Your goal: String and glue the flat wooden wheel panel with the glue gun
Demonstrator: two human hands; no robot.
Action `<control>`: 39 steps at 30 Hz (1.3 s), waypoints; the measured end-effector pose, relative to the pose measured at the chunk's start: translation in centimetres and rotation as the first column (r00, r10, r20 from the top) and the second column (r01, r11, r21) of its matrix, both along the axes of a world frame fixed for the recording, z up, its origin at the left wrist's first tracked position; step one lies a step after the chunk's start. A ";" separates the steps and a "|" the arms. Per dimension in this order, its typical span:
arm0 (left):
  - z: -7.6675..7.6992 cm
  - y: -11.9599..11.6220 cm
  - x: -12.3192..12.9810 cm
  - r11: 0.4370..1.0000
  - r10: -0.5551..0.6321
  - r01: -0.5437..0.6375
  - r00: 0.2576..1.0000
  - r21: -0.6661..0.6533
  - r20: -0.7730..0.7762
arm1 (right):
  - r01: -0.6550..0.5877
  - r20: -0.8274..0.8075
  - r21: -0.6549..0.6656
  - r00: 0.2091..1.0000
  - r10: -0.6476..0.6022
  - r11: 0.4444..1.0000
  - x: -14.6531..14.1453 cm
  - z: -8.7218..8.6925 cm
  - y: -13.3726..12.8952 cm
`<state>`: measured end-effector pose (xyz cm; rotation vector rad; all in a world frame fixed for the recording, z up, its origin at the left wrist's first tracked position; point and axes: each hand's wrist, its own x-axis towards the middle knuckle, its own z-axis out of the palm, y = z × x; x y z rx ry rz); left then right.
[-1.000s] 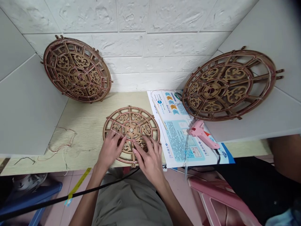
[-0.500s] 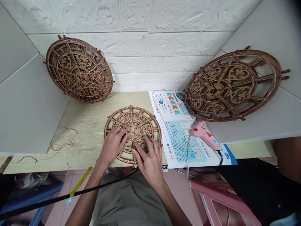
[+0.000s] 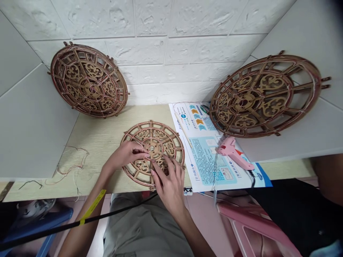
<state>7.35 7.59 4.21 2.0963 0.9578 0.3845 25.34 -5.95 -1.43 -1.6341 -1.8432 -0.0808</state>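
A round brown openwork panel [image 3: 154,125], with reddish wire along its rings and spokes, lies flat on the bench in front of me. My left hand [image 3: 127,154] is over its left side, thumb and forefinger pinched together near the hub. A thin pale wire [image 3: 152,148] shows beside those fingertips; the part between them is mostly hidden. On the panel's lower right rests my right hand [image 3: 170,182], fingers stretched and apart, its index fingertip close to the left fingertips.
Similar round panels lean at the left [image 3: 89,89] and right [image 3: 248,103]. A pink glue gun [image 3: 234,153] lies on a printed sheet [image 3: 199,175] beside a thin stick [image 3: 183,129]. Loose wire [image 3: 77,166] lies at left. A black cable [image 3: 115,213] crosses before me. Another person's arm [image 3: 328,175] is at right.
My left hand has turned and its fingers have closed into a pinch closer to the hub. The panel has shifted slightly right in view. My right hand stays nearly still.
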 end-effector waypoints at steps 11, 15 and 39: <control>0.3 0.2 -0.6 0.996 0.056 -0.048 0.992 -0.075 0.113 | -0.001 -0.055 -0.008 0.998 0.001 1.000 0.0 -0.3 0.0; 0.0 -0.9 -1.5 0.919 0.370 -0.384 0.917 0.087 0.147 | 0.000 -0.048 -0.014 0.999 -0.001 1.000 0.0 -0.3 0.1; 1.3 0.6 -0.1 0.946 -0.225 0.298 0.890 0.131 -0.397 | 0.007 -0.079 0.006 0.997 -0.006 1.000 -0.1 -0.5 0.1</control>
